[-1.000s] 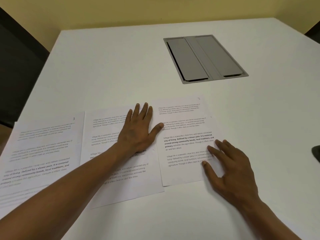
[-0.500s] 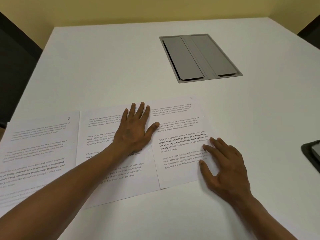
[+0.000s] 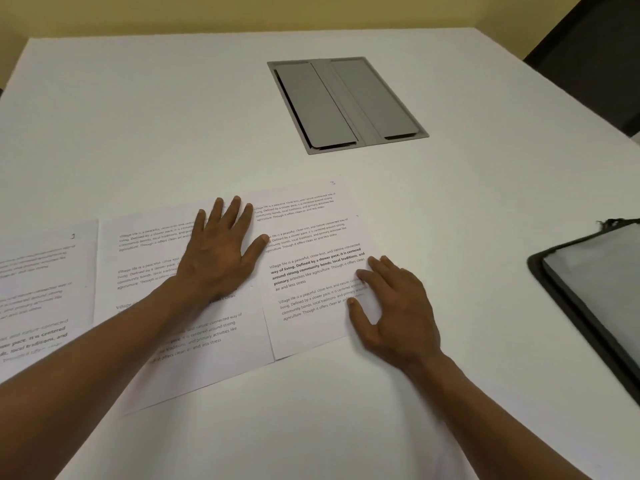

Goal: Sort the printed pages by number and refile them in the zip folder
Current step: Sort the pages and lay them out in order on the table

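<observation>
Two flat hands, left (image 3: 218,251) and right (image 3: 398,306), still press our pages (image 3: 311,271); the folder (image 3: 595,296), beyond the right hand, has come into view for refiling.

White table (image 3: 173,116) with a recessed grey cable hatch (image 3: 346,102), set against a pale yellow wall (image 3: 207,12).

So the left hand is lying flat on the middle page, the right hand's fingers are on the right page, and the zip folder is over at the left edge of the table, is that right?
Not quite. In the head view the zip folder lies at the right edge of the table, not the left. The rest holds: the left hand lies flat on the middle page, and the right hand has its fingers on the right page.
</observation>
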Available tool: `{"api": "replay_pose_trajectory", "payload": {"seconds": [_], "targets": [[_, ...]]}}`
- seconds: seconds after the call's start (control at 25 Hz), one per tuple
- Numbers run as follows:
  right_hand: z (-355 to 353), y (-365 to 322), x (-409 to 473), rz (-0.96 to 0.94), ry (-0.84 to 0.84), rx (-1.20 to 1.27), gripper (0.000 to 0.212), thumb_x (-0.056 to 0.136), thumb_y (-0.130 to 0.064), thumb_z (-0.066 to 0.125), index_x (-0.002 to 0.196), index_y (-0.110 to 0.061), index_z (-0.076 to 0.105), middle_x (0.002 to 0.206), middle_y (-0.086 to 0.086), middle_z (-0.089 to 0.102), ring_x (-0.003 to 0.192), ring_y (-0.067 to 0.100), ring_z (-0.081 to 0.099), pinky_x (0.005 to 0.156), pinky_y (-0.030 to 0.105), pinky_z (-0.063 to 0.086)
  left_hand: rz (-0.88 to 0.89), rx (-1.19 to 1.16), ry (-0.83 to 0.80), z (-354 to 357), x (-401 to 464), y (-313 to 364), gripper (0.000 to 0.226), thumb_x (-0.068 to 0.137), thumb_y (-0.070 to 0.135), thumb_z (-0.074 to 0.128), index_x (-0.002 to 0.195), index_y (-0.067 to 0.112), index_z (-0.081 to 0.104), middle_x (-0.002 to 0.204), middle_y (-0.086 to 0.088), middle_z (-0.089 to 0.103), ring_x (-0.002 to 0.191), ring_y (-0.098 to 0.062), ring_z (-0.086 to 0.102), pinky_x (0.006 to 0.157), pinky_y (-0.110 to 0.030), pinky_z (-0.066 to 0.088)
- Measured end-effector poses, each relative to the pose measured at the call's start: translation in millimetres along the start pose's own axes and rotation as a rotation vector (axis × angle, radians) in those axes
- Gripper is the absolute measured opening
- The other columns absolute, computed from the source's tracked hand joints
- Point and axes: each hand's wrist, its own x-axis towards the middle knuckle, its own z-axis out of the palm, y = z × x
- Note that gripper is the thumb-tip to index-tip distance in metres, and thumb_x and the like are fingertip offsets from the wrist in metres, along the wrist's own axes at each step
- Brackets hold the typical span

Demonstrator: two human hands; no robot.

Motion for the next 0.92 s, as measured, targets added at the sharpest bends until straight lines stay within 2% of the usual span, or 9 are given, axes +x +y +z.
{"api": "replay_pose_trajectory", "payload": {"seconds": [0.12,0.24,0.36,0.44,0.52,0.64,0.72,0.8,0.92], "targets": [[-0.8,0.1,0.2,0.004,0.0,-0.006,0.048,0.087,-0.045,0.06,0.126,-0.018,0.066,0.142,0.006,0.058,0.139,0.023,0.047,0.112,0.047,0.038,0.022,0.112,-0.03,-2.5,3.6,1.1,0.079,0.096,0.068,0.01,0.158,0.018,0.014,0.166,-0.006,0.011,0.153,-0.03,0.005,0.122,-0.054,0.007],[-2.2,-0.7,-0.5,-0.012,-0.005,-0.02,0.05,0.09,-0.047,0.055,0.132,-0.018,0.062,0.144,0.004,0.056,0.14,0.023,0.046,0.115,0.048,0.033,0.025,0.172,-0.063,-13.3,7.0,1.7,0.08,0.096,0.067,0.009,0.158,0.016,0.012,0.166,-0.007,0.011,0.152,-0.03,0.006,0.12,-0.058,0.007],[-3.9,0.2,-0.4,-0.011,0.05,-0.029,0.052,0.096,-0.047,0.048,0.139,-0.018,0.056,0.148,0.004,0.053,0.142,0.021,0.043,0.119,0.048,0.026,-0.022,0.061,-0.012,-30.3,-0.1,19.9,0.077,0.097,0.065,0.009,0.159,0.019,0.01,0.166,-0.007,0.008,0.153,-0.028,0.004,0.122,-0.055,0.005],[-2.4,-1.7,1.9,-0.001,0.1,-0.014,0.05,0.097,-0.044,0.05,0.137,-0.016,0.058,0.145,0.006,0.055,0.141,0.023,0.044,0.117,0.05,0.028,-0.062,-0.177,0.073,-43.1,-28.7,47.5,0.073,0.099,0.063,0.02,0.159,0.021,0.015,0.166,-0.003,0.012,0.153,-0.021,0.005,0.123,-0.047,0.006],[-0.7,-2.3,1.8,0.018,0.152,0.017,0.047,0.095,-0.042,0.055,0.131,-0.013,0.062,0.139,0.008,0.06,0.135,0.026,0.049,0.112,0.05,0.035,-0.054,-0.382,0.195,-50.1,-85.6,91.2,0.063,0.101,0.055,0.036,0.156,0.025,0.027,0.164,0.005,0.021,0.152,-0.011,0.01,0.122,-0.031,0.01],[-11.2,-6.7,3.6,0.091,0.233,0.238,0.046,0.092,-0.044,0.059,0.123,-0.011,0.066,0.132,0.008,0.063,0.128,0.024,0.054,0.106,0.044,0.043,-0.032,-0.582,0.304,-48.0,-205.3,168.9,0.054,0.096,0.045,0.053,0.146,0.026,0.047,0.155,0.012,0.039,0.148,-0.005,0.025,0.116,-0.011,0.017],[-36.3,-13.0,7.4,0.14,0.244,0.414,0.045,0.092,-0.046,0.06,0.121,-0.014,0.067,0.127,0.001,0.066,0.123,0.017,0.057,0.103,0.038,0.046,0.032,-0.639,0.269,-28.0,-265.7,208.2,0.054,0.088,0.047,0.057,0.137,0.025,0.057,0.15,0.008,0.047,0.146,-0.013,0.033,0.113,-0.014,0.027],[-74.9,-21.4,2.1,0.197,0.259,0.555,0.036,0.093,-0.042,0.063,0.118,-0.016,0.068,0.119,-0.007,0.07,0.112,0.006,0.063,0.096,0.034,0.05,0.155,-0.592,0.21,1.4,-304.2,228.2,0.054,0.087,0.055,0.057,0.132,0.025,0.059,0.149,-0.002,0.049,0.146,-0.024,0.034,0.115,-0.022,0.029],[-141.7,-16.8,-52.8,0.354,0.376,0.568,0.019,0.095,-0.029,0.067,0.108,-0.017,0.071,0.104,-0.012,0.073,0.099,0.006,0.068,0.086,0.031,0.055,0.175,-0.508,0.108,31.2,-330.2,241.5,0.061,0.088,0.066,0.05,0.13,0.023,0.055,0.147,-0.009,0.047,0.145,-0.028,0.033,0.112,-0.044,0.039]]}}
